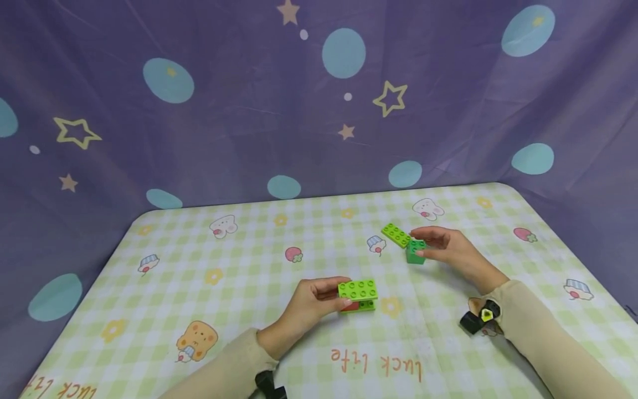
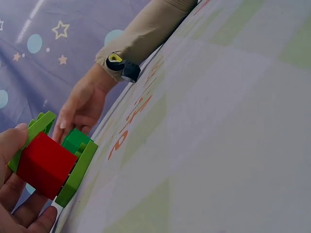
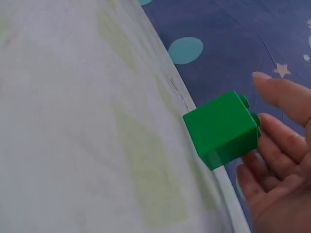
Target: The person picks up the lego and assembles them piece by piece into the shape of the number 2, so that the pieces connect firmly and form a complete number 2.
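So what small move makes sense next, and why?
I'd probably close the right grip around the green block: in the right wrist view, the thumb looks clear of it, so it doesn't seem firmly held. The left grip is occupied, holding the red-and-lime stack.

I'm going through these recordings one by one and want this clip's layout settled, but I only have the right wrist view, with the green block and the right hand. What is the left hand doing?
Observer: The left hand holds a small stack by one end.
Reviewer: What is the stack made of?
Observer: The left wrist view shows a red block between two lime plates.
Reviewer: Does anything else lie near the green block?
Observer: Yes, a loose lime plate lies up and to the left of it in the head view; I can't tell whether they touch.
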The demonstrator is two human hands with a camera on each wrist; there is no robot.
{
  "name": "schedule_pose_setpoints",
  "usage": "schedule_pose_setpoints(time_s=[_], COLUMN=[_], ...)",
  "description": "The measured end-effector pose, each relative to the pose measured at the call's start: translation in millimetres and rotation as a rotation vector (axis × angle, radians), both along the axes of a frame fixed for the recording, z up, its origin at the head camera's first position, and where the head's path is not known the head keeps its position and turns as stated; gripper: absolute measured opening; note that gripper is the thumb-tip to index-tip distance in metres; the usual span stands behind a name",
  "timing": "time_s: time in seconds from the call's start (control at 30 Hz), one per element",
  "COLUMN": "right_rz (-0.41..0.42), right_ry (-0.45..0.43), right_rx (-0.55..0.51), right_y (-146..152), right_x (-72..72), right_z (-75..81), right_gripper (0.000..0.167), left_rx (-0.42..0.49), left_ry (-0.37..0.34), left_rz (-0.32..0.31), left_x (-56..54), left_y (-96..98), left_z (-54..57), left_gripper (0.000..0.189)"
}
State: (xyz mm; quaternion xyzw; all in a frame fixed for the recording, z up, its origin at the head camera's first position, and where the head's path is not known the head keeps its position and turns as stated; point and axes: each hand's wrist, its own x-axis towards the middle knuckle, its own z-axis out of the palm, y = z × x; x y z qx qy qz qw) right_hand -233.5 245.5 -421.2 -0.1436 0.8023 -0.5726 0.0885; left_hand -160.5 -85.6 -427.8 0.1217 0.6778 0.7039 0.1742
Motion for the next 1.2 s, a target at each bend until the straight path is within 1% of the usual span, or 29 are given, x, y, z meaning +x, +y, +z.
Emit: schedule_pose_setpoints(time_s=[0.1,0.2,0.4,0.53,0.67,0.87,1.0,1.13,1.2], right_rz=[0.018,0.032,0.014,0.017,0.017,0.046,0.054,0.065,0.085], right_ry=[-0.064,-0.105,-0.12,-0.106,-0.085,-0.051,-0.05,-0.03,-0.011], right_rx=[-0.025,-0.056,-0.056,-0.055,-0.047,-0.032,-0.065,-0.114,-0.143], right_y=[2,2,-1,-2,-4,-19,-32,-46,-52], right_x=[-1.9,-3.0,-5.5,-6.4,-3.5,7.1,16.7,27.5,32.4], right_z=[-5.1,-8.5,-12.9,-12.4,-7.4,5.2,15.0,23.3,26.2], right_gripper=[0.056,0.058,0.055,0.052,0.05,0.048,0.047,0.046,0.045], left_rx=[-0.003,-0.003,0.0,-0.001,-0.004,-0.01,-0.014,-0.01,-0.007], left_ry=[0.001,0.002,0.0,0.001,0.003,0.006,0.009,0.006,0.005], left_rz=[0.0,-0.001,0.002,0.005,0.003,0.001,0.003,0.005,0.005], left_x=[0.0,0.0,1.2,1.3,0.6,-0.1,-0.2,-0.1,-0.2], left_y=[0.0,-0.2,-1.4,-1.2,-0.3,0.9,1.3,0.7,0.2], left_z=[-0.1,-0.3,-0.2,-0.2,0.0,0.3,0.1,-0.4,-0.6], left_gripper=[0.043,0.043,0.043,0.042,0.042,0.041,0.041,0.041,0.041])
